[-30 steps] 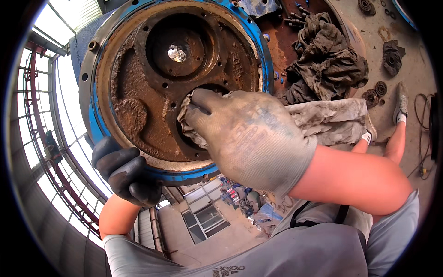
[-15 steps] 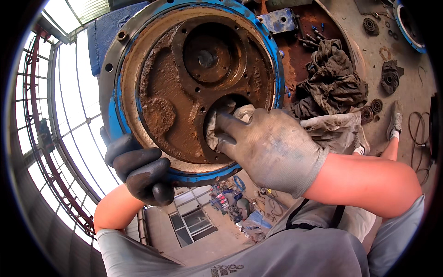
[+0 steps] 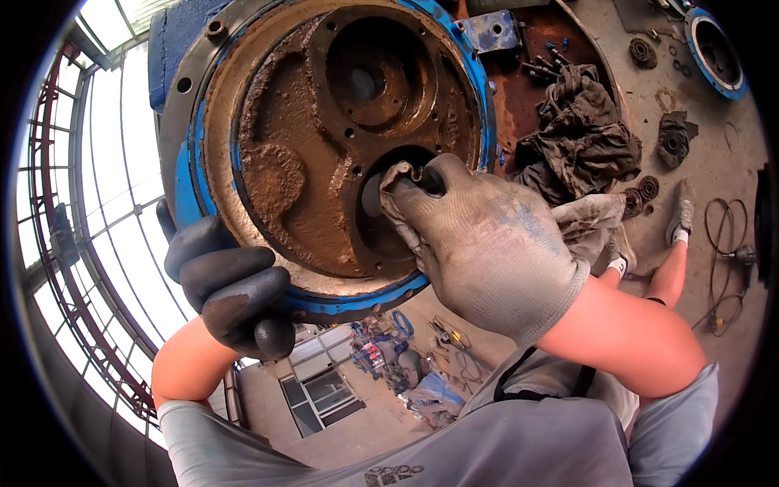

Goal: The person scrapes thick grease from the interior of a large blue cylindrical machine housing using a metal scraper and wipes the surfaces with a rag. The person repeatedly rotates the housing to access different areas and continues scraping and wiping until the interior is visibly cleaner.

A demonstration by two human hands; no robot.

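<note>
A round cast housing (image 3: 316,199) with a blue rim and a rough brown inner face fills the upper middle. My left hand (image 3: 233,284), in a dark coated glove, has its fingers curled round the lower left of the rim. My right hand (image 3: 499,252), in a dirty grey knit glove, closes on a stained rag (image 3: 400,199) at the lower bore (image 3: 377,234). The rag hangs along the fingers at the bore's right part; some fingertips are hidden behind it. Above sits a second, larger bore (image 3: 377,73), with a stepped inside.
Dark crumpled cloths (image 3: 586,134) lie in a rusty round tray (image 3: 513,97) at the right. Small ringed parts (image 3: 643,53) and a blue-rimmed ring part (image 3: 716,53) lie on the floor beyond. A cable (image 3: 722,268) loops at far right.
My right hand has drawn back partly out of the lower bore with the rag, uncovering more of its inside. The left hand keeps its hold on the rim; the whole view has shifted slightly.
</note>
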